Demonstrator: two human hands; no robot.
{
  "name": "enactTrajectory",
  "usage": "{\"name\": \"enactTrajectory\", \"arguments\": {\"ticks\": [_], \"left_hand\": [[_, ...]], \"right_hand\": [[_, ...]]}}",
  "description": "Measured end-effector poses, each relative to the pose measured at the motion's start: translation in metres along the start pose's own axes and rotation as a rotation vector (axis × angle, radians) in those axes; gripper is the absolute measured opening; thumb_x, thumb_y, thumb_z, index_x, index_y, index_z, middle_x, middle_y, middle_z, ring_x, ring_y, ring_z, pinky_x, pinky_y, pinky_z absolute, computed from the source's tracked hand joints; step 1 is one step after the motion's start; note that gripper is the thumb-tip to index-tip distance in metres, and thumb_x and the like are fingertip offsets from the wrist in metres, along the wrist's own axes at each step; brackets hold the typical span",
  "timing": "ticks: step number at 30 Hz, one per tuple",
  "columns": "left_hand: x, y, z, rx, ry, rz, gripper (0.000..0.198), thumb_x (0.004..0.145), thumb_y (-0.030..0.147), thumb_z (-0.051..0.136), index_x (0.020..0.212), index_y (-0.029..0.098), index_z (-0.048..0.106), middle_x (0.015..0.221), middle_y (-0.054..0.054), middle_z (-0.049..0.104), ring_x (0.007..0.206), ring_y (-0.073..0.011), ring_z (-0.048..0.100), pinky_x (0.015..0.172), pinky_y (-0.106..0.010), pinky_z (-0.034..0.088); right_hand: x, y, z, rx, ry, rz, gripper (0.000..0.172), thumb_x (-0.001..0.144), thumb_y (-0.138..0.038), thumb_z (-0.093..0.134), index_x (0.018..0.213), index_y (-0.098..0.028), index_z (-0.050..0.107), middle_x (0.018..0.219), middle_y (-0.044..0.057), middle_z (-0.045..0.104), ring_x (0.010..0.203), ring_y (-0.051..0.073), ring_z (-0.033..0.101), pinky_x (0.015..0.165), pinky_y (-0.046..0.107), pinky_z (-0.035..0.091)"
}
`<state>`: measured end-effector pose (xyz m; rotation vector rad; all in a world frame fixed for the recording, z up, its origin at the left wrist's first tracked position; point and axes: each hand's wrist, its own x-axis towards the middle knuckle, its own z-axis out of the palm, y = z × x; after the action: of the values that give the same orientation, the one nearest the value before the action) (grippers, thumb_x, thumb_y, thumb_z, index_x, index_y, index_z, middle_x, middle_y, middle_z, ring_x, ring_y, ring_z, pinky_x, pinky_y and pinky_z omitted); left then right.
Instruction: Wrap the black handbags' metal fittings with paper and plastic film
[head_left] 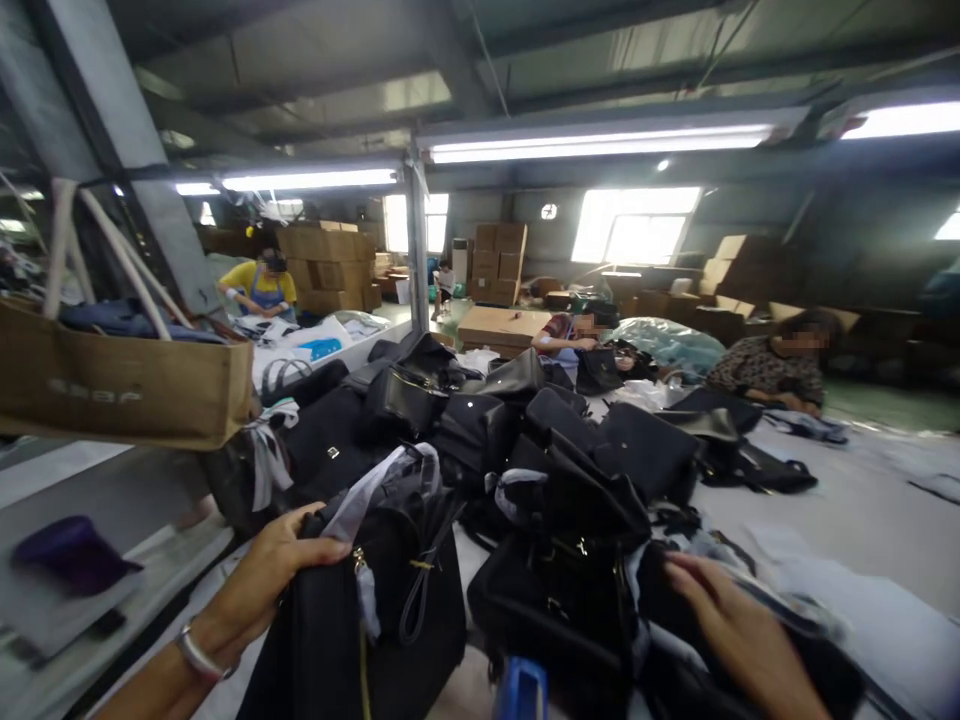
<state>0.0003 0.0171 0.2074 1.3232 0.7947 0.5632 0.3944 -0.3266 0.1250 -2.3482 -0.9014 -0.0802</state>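
My left hand (281, 560) is closed on the top edge of a black bag (412, 650), thumb over the near side. From this bag hang a gold zipper pull in clear wrapping (364, 590) and a loop of thin dark strap (420, 590) bound with a yellowish tie. Pale wrapping covers its handle. On the right, my right hand (727, 610) grips dark material of another black bag (664, 605); its fingertips are partly hidden and slightly blurred. An unzipped or gaping black bag (555, 610) with gold hardware lies between the hands.
Several black bags (472, 425) are heaped ahead on the white table (825, 530). A blue plastic object (523, 690) sits at the bottom edge. A brown tote (120, 385) hangs at left near a metal post (417, 240). People work beyond (262, 285), with stacked cartons behind.
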Motion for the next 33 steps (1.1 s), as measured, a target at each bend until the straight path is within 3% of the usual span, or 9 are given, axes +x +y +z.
{"name": "enactTrajectory", "arguments": {"ticks": [2,6,12,16,21,23,26,30,33], "left_hand": [[0.004,-0.019,-0.018,-0.047,-0.104,-0.075,0.037,0.064,0.017,0.074,0.099,0.015,0.063,0.078,-0.002,0.069,0.069,-0.0215,0.067,0.061,-0.028,0.054],[0.017,-0.064,-0.054,-0.203,-0.359,-0.297,0.024,0.062,0.014,0.070,0.086,0.013,0.064,0.074,-0.005,0.069,0.063,-0.0208,0.066,0.057,-0.027,0.053],[0.042,-0.189,-0.102,-0.224,-0.329,-0.640,0.021,0.063,0.026,0.067,0.077,0.010,0.065,0.070,-0.011,0.071,0.057,-0.0197,0.066,0.055,-0.027,0.054],[0.064,-0.244,-0.107,-0.002,-0.349,-0.659,0.026,0.061,0.037,0.063,0.071,0.013,0.063,0.070,-0.011,0.071,0.061,-0.0217,0.067,0.060,-0.030,0.055],[0.109,-0.246,-0.102,0.246,-0.424,-0.558,0.041,0.051,0.031,0.071,0.088,0.013,0.064,0.090,-0.013,0.072,0.089,-0.0350,0.066,0.076,-0.041,0.054],[0.122,-0.240,-0.102,0.381,-0.378,-0.482,0.056,0.047,0.022,0.074,0.101,0.011,0.062,0.117,-0.019,0.063,0.118,-0.0426,0.050,0.093,-0.048,0.045],[0.126,-0.228,-0.097,0.582,-0.366,-0.159,0.070,0.061,0.011,0.064,0.129,0.017,0.048,0.152,-0.012,0.028,0.142,-0.0323,0.013,0.114,-0.046,0.019],[0.121,-0.217,-0.076,0.774,-0.750,0.375,0.066,0.075,0.000,0.039,0.133,0.030,0.047,0.148,-0.002,0.037,0.135,-0.0202,0.031,0.114,-0.039,0.025],[0.131,-0.219,-0.061,0.731,-1.010,0.343,0.072,0.068,-0.003,0.042,0.129,0.033,0.052,0.141,0.001,0.046,0.128,-0.0205,0.042,0.108,-0.036,0.034]], "right_hand": [[-0.027,-0.083,0.038,0.219,-0.213,-0.120,0.037,0.091,-0.041,0.040,0.121,-0.027,0.056,0.112,0.006,0.067,0.102,0.022,0.064,0.085,0.031,0.054],[-0.076,-0.193,0.125,0.134,-0.278,-0.505,0.059,0.083,-0.011,0.043,0.140,-0.028,0.038,0.145,0.006,0.040,0.130,0.024,0.040,0.108,0.043,0.037],[-0.141,-0.214,0.222,0.003,-0.541,-0.417,0.067,0.075,-0.003,0.045,0.139,-0.021,0.039,0.128,0.012,0.055,0.115,0.025,0.053,0.099,0.039,0.044],[-0.164,-0.214,0.261,-0.072,-0.712,-0.255,0.054,0.073,-0.014,0.061,0.126,-0.018,0.052,0.116,0.012,0.062,0.105,0.029,0.058,0.092,0.039,0.046],[-0.157,-0.230,0.278,-0.075,-0.627,-0.104,0.026,0.082,-0.013,0.054,0.107,-0.020,0.060,0.098,0.008,0.067,0.096,0.025,0.061,0.086,0.032,0.044],[-0.149,-0.231,0.277,0.003,-0.613,-0.074,0.016,0.086,-0.014,0.049,0.096,-0.020,0.061,0.091,0.006,0.068,0.091,0.021,0.062,0.080,0.027,0.043],[-0.140,-0.227,0.275,0.138,-0.591,-0.016,0.015,0.090,-0.017,0.043,0.089,-0.020,0.058,0.085,0.004,0.066,0.082,0.018,0.062,0.071,0.023,0.041],[-0.134,-0.222,0.275,0.252,-0.606,0.024,0.018,0.090,-0.017,0.039,0.091,-0.021,0.057,0.080,0.002,0.065,0.073,0.016,0.061,0.065,0.022,0.039],[-0.130,-0.218,0.272,0.246,-0.597,0.003,0.018,0.090,-0.019,0.040,0.093,-0.021,0.057,0.079,0.001,0.064,0.072,0.016,0.060,0.066,0.022,0.039]]}}
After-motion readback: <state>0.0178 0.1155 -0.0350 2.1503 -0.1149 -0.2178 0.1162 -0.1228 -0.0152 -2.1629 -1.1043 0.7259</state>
